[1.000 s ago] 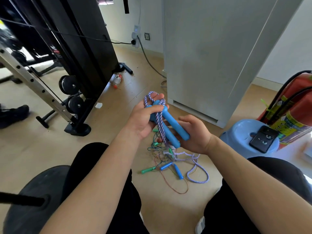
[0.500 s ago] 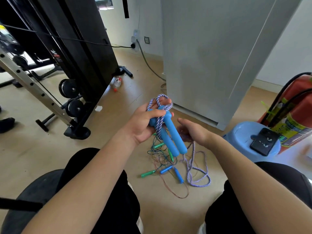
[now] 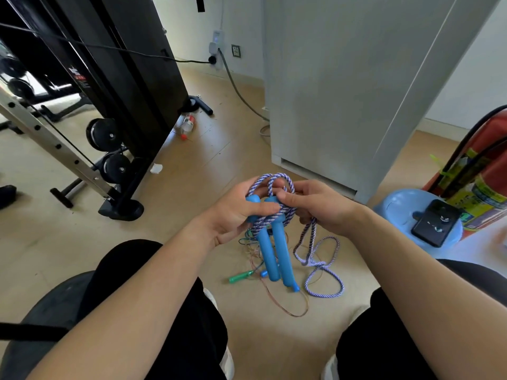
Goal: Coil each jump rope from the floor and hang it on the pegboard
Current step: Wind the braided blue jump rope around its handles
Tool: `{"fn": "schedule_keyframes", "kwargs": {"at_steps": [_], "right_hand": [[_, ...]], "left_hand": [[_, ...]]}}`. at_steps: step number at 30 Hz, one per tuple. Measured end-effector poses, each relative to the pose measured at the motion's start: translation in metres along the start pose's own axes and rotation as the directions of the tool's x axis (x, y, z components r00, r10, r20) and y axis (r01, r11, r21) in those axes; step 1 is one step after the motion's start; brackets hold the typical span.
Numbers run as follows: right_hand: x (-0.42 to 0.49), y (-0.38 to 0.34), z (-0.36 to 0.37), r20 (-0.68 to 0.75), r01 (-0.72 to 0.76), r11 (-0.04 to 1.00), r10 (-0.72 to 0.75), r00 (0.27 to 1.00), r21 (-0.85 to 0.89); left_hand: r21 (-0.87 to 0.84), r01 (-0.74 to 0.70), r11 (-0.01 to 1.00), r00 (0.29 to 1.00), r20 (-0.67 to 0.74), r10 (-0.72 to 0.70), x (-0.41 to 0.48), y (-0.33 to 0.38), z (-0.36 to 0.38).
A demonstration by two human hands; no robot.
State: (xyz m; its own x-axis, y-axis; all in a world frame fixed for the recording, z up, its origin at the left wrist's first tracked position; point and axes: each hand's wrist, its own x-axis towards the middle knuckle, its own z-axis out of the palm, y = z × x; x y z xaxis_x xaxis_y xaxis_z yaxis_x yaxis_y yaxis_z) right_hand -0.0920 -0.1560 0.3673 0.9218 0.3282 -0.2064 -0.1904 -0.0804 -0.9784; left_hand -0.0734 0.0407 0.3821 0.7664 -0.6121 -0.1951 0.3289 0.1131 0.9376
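In the left hand [image 3: 233, 218], the jump rope [image 3: 277, 177]'s handles [image 3: 270, 253] point down.

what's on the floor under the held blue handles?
A tangle of thin cords, a green handle and loose loops of the striped rope. The blue handles cover the tangle's middle.

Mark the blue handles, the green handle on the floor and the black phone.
blue handles [image 3: 267, 253]: head view, middle of one shaft below the hand.
green handle [image 3: 241, 277]: head view, middle of its grip.
black phone [image 3: 434, 223]: head view, centre of its upward face.
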Motion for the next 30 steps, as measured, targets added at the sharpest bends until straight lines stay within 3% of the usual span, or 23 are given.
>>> {"fn": "schedule_keyframes", "kwargs": {"at_steps": [3, 6, 8, 11, 15, 18, 22, 26, 30], "right_hand": [[-0.003, -0.001, 0.005, 0.031, 0.007, 0.999, -0.008, 1.0, 0.033], [-0.001, -0.001, 0.002, -0.041, -0.03, 0.999, 0.032, 0.999, 0.042], [-0.001, -0.001, 0.001, -0.074, -0.05, 0.998, 0.053, 0.996, 0.045], [0.0, 0.0, 0.0, -0.09, -0.062, 0.996, 0.067, 0.994, 0.066], [-0.001, 0.003, 0.001, -0.108, -0.084, 0.995, 0.09, 0.99, 0.056], [-0.003, 0.003, 0.003, -0.104, -0.069, 0.997, 0.071, 0.992, 0.022], [-0.005, 0.004, 0.003, -0.1, -0.086, 0.993, 0.077, 0.992, -0.082], [-0.005, 0.0, 0.007, -0.096, -0.13, 0.985, 0.12, 0.988, -0.115], [0.0, 0.005, -0.003, -0.217, -0.19, 0.959, 0.144, 0.965, -0.208]], "left_hand": [[-0.102, 0.035, 0.994, 0.996, -0.078, -0.043, 0.002, -0.004, 0.004], [-0.088, 0.078, 0.993, 0.982, -0.163, -0.092, 0.008, -0.005, 0.002], [0.1, 0.1, 0.99, 0.973, -0.219, -0.076, 0.011, -0.003, -0.002], [0.456, 0.075, 0.887, 0.97, -0.238, 0.04, 0.014, 0.003, -0.004], [0.626, 0.035, 0.779, 0.98, -0.175, 0.097, 0.015, 0.002, -0.004], [0.663, 0.028, 0.748, 0.991, -0.119, 0.069, 0.015, -0.003, -0.006], [0.729, 0.092, 0.678, 0.989, -0.144, 0.021, 0.018, -0.011, -0.007], [0.722, 0.129, 0.679, 0.988, -0.149, -0.029, 0.021, -0.014, -0.01], [0.737, 0.164, 0.656, 0.98, -0.198, -0.023, 0.023, -0.017, -0.012]]}}
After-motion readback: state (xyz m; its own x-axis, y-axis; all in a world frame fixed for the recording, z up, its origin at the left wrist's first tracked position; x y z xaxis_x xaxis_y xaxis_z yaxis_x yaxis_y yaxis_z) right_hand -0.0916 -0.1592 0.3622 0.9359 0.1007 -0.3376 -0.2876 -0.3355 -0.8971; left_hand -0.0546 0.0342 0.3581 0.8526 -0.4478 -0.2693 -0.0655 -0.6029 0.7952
